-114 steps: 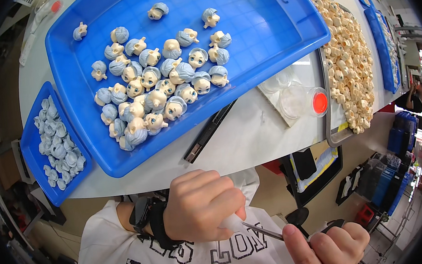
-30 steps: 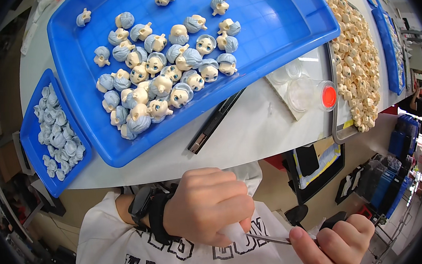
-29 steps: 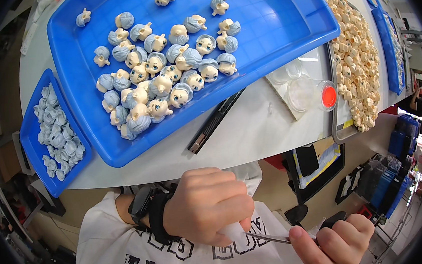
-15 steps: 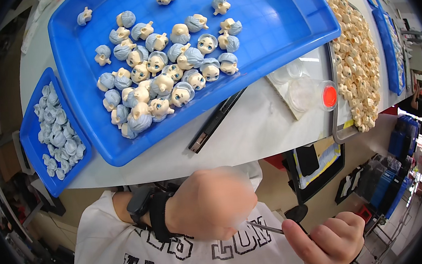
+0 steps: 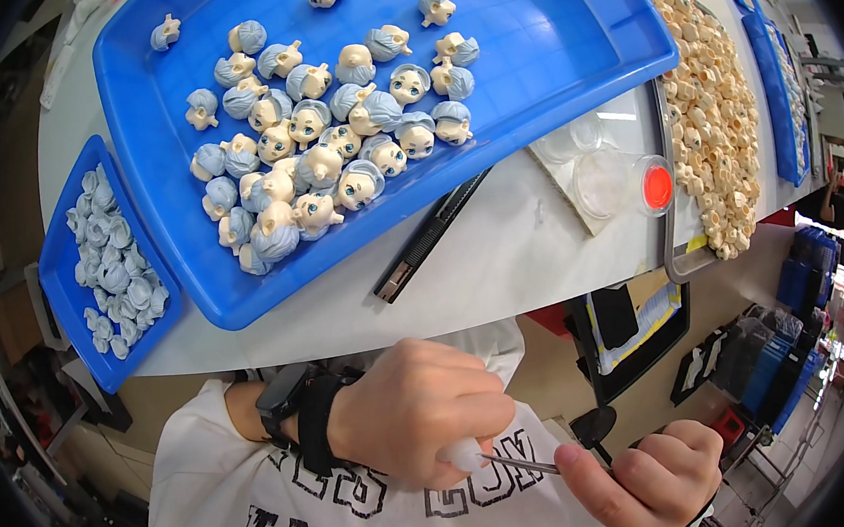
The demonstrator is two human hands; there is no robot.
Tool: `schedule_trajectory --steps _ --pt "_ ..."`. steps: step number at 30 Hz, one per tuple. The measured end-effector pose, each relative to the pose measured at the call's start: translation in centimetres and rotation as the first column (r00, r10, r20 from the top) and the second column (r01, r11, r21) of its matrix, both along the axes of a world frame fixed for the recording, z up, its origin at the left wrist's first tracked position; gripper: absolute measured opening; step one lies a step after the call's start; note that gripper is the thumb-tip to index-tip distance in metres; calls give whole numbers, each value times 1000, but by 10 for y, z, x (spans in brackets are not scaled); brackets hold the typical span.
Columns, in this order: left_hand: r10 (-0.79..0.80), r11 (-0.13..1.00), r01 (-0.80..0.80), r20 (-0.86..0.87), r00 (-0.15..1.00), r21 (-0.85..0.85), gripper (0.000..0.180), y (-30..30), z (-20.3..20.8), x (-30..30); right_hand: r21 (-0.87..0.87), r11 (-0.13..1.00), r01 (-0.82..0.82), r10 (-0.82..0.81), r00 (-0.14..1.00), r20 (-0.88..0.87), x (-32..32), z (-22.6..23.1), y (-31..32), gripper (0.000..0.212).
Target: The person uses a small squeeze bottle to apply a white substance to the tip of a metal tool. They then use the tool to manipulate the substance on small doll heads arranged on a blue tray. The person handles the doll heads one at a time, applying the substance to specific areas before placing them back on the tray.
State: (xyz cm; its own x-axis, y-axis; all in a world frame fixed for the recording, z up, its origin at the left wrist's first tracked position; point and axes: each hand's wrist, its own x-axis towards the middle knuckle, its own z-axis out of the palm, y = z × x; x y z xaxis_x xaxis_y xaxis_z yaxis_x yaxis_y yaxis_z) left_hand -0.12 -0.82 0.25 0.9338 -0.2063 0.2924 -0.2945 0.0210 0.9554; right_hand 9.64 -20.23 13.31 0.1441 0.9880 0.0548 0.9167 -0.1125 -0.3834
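My left hand [image 5: 423, 414], a watch and black band at its wrist, is closed in front of my shirt. A small whitish piece [image 5: 465, 454] shows between its fingers; most of it is covered. My right hand [image 5: 652, 479] is wrapped round a slim metal tool [image 5: 522, 464] whose thin end meets the whitish piece. Whether the tool is tweezers or a pick I cannot make out. Beyond my hands, a large blue tray [image 5: 549, 112] carries many doll heads [image 5: 360, 184] with pale blue hair.
Left of the large tray, a smaller blue tray [image 5: 71, 284] holds pale blue hair parts [image 5: 113, 260]. A black box cutter [image 5: 430, 238] lies on the white table [image 5: 503, 276]. Clear round containers [image 5: 604, 185], one with red contents, sit beside a metal tray [image 5: 671, 212] of cream parts [image 5: 710, 118].
My left hand has turned a little and is no longer blurred, so the whitish piece now shows. My right hand and its tool have shifted slightly left.
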Motion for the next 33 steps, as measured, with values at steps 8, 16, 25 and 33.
schedule_trajectory --steps 8,16,25,33 --pt "38 998 -37 13 999 -57 24 0 0 3 38 999 2 -2 1000 11 1 -6 3 41" --pt "79 986 -75 24 997 -151 25 -4 0 3 96 995 7 -9 1000 19 1 -12 7 39" --pt "193 972 -204 102 976 114 26 3 3 -1 84 996 23 -30 996 87 3 0 4 37" --pt "280 895 -311 140 950 321 27 1 4 -4 -151 987 52 -32 991 133 -4 17 13 41"
